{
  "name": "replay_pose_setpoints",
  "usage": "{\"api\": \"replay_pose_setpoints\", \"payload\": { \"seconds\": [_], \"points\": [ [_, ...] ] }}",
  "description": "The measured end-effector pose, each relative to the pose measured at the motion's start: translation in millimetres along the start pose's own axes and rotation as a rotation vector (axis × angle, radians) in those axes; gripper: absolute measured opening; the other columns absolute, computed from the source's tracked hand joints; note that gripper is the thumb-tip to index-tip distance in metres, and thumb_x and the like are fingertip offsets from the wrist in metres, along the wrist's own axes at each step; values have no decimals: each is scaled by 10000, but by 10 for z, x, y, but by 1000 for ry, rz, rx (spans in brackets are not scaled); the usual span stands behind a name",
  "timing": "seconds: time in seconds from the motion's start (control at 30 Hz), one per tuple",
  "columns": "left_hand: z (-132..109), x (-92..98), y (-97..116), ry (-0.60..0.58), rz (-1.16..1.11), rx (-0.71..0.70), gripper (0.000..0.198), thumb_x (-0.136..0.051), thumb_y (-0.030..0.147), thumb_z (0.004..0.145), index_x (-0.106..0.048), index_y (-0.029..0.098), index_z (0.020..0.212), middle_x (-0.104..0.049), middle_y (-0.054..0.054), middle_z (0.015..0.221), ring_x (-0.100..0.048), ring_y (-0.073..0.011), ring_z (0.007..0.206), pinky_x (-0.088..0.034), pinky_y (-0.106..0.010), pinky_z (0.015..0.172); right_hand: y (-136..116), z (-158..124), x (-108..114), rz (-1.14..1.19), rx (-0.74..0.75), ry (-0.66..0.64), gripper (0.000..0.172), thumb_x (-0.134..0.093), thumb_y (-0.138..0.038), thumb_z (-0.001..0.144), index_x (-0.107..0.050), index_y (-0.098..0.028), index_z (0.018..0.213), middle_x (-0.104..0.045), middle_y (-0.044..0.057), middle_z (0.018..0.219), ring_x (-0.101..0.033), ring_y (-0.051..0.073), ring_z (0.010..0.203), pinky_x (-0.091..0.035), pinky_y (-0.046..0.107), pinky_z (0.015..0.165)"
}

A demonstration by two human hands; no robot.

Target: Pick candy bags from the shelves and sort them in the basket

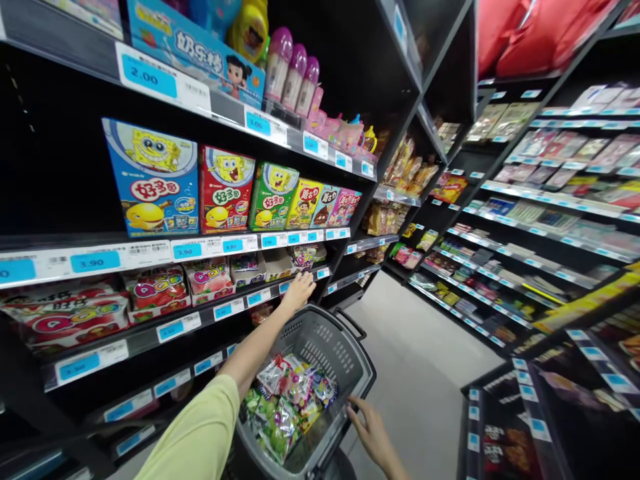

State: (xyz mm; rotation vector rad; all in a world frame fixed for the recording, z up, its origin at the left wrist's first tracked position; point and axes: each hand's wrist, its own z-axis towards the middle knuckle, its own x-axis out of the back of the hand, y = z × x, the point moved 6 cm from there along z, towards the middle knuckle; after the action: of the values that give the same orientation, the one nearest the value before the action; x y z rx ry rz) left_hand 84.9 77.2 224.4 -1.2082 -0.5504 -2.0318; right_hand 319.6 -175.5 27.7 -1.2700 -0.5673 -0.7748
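Note:
My left hand (pixel 299 291) reaches out to the lower snack shelf, at the front of a display box that holds a dark gummy candy bag (pixel 303 256). Its fingers are stretched forward, with nothing visible in them. Beside the right rim of a grey shopping basket (pixel 367 357), my right hand (pixel 369 427) is open, its fingers apart and near or touching the rim. Several shiny snack packets (pixel 287 407) lie in the basket, green ones in front and red, pink and blue ones behind.
Boxed biscuits (pixel 227 190) line the shelf above, with red gummy bags (pixel 155 290) to the left on the lower shelf. Toys (pixel 295 73) stand higher up. Pale aisle floor (pixel 415 353) runs between this rack and stocked shelves (pixel 555 227) at right.

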Motion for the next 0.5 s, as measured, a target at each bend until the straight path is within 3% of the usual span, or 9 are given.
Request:
{"api": "replay_pose_setpoints", "payload": {
  "seconds": [0.13, 0.23, 0.33, 0.43, 0.5],
  "points": [
    [-469, -136, 419, -127, -86, 90, 275, -541, 241, 870, -647, 132, 1099, -615, -171, 1184, -540, -312, 1167, -448, -442, 976, 5, -117, -289, 19, -11, 49, 395, -497, -464, 898, -774, -204, 1006, -711, 133, 1166, -514, 370, 1318, -397, 604, 1111],
    [-1179, -319, 799, -237, -170, 128, 280, -530, 342, 906, -650, 161, 1082, -638, -126, 1106, -574, -290, 1081, -481, -417, 918, -129, -101, -356, 27, -60, 197, 369, -464, -376, 862, -777, -185, 907, -704, 162, 1129, -482, 378, 1328, -386, 637, 1094],
    [-2022, -457, 1090, -332, -258, 178, 293, -495, 329, 938, -622, 183, 1159, -617, -106, 1201, -544, -267, 1159, -459, -395, 981, -240, -85, -419, 18, -164, 346, 332, -440, -273, 780, -750, -156, 798, -665, 190, 1158, -386, 378, 1391, -336, 621, 1127],
    [-2687, -563, 1211, -430, -328, 244, 285, -461, 280, 956, -617, 184, 1175, -621, -99, 1230, -540, -245, 1190, -451, -371, 1004, -246, -76, -550, 2, -296, 390, 334, -384, -202, 785, -713, -148, 805, -652, 182, 1157, -291, 324, 1448, -259, 555, 1182],
    [-2936, -634, 1208, -475, -352, 297, 279, -420, 261, 971, -630, 179, 1136, -651, -99, 1173, -561, -231, 1162, -465, -350, 980, -227, -88, -607, -18, -368, 426, 327, -372, -180, 802, -694, -146, 852, -651, 175, 1158, -251, 295, 1468, -245, 513, 1189]
  ]
}}
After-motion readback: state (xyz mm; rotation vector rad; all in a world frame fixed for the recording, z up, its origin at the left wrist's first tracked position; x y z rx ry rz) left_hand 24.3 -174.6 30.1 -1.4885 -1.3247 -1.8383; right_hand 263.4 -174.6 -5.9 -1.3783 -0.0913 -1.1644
